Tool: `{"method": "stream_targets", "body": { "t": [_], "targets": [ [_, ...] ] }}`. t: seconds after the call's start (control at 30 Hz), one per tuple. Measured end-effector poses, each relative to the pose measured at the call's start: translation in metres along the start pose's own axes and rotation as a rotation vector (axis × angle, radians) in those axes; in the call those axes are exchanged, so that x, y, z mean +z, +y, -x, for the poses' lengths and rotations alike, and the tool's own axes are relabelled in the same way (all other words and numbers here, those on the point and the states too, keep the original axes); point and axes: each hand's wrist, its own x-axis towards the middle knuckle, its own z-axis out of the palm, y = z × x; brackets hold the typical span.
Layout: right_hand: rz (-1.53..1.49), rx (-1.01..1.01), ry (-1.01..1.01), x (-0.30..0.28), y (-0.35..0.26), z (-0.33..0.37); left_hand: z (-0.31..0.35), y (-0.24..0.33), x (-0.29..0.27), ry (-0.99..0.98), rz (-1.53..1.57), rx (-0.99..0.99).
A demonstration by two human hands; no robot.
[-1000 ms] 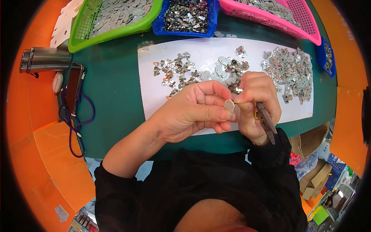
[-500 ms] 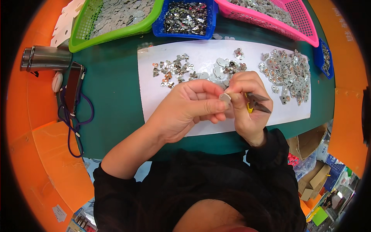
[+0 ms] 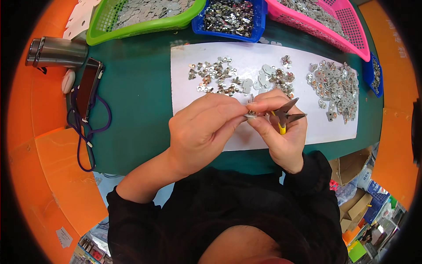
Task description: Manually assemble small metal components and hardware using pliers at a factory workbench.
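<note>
Close together over the near part of a white sheet (image 3: 206,52), both my hands are closed at the fingertips on one small metal piece (image 3: 251,113). My left hand (image 3: 195,130) pinches it from the left, back of the hand upward. From the other side, the thumb and forefinger of my right hand (image 3: 281,141) meet it. Pliers (image 3: 286,115) with yellow handles rest in the right hand, their dark jaws apart and pointing right with nothing between them. The fingers cover most of the metal piece. Beyond them lie flat grey plates (image 3: 263,77) and small shiny metal fittings (image 3: 215,72).
A heap of plates with fittings (image 3: 336,88) covers the sheet's right side. Along the back stand a green basket (image 3: 145,30), a blue bin (image 3: 228,36) and a pink basket (image 3: 316,33). A small blue tray (image 3: 373,75), a steel flask (image 3: 59,52) and a corded phone (image 3: 88,88) flank the sheet.
My left hand has rolled over so its back faces up. The grey plate that showed face-on between the fingers is now mostly covered. The pliers have turned slightly; their jaws look wider apart.
</note>
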Motion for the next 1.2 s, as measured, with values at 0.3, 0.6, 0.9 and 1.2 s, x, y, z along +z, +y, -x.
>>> {"method": "stream_targets", "body": {
  "t": [0.3,0.6,0.9,1.2],
  "targets": [
    [0.265,-0.102,-0.099,0.01,-0.006,0.001,0.018,-0.004,-0.011,0.008,0.307,-0.291],
    [0.438,-0.366,-0.023,0.013,0.004,-0.007,0.024,-0.016,-0.003,0.041,0.588,-0.377],
    [1.218,-0.503,-0.141,-0.016,-0.025,-0.02,0.023,-0.017,-0.011,0.067,0.319,-0.242],
    [1.465,-0.68,-0.219,-0.023,-0.031,-0.024,0.025,-0.013,-0.01,0.039,0.229,-0.24]
  ]
}}
